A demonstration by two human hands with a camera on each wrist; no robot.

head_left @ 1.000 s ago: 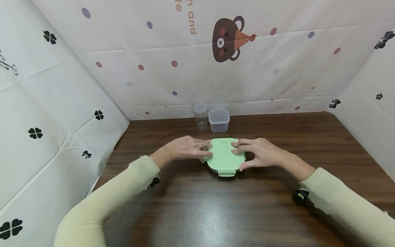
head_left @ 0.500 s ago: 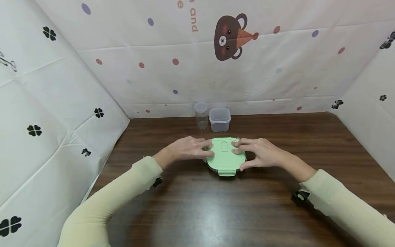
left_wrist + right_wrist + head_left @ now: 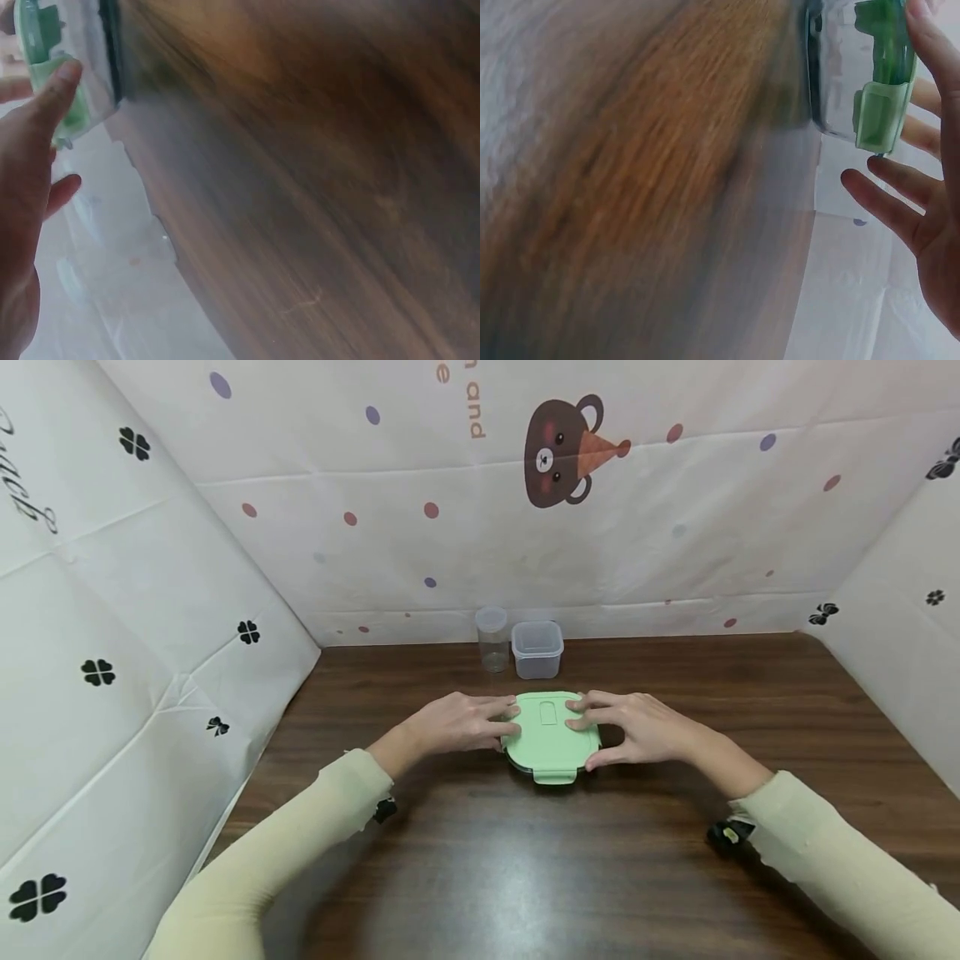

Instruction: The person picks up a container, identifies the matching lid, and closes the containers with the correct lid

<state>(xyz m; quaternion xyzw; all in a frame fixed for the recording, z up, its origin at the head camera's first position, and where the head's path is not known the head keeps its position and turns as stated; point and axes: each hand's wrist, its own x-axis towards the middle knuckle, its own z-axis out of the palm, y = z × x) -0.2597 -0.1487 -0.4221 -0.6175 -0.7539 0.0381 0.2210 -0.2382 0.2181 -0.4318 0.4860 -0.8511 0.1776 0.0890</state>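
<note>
A glass food container with a light green snap lid [image 3: 553, 739] sits on the table between both hands. In the head view a green latch [image 3: 555, 777] sticks out at its front edge. My left hand [image 3: 468, 722] holds it at the left side, with fingers over the lid's edge; in the left wrist view the thumb [image 3: 60, 86] presses on a side latch. My right hand [image 3: 637, 727] grips the right side, two fingertips on top of the lid and the thumb at the front right corner. The clear glass wall [image 3: 840, 75] shows in the right wrist view, below another green latch [image 3: 881, 120].
Behind the container, near the back edge of the dark wood table [image 3: 450, 852], stand a clear lidded cylinder [image 3: 492, 643] and a small clear square tub [image 3: 537, 652]. White printed sheets [image 3: 375, 552] rise at the back and both sides.
The container and both hands stay nearly in place, fingers still on the lid. The head view has shifted slightly.
</note>
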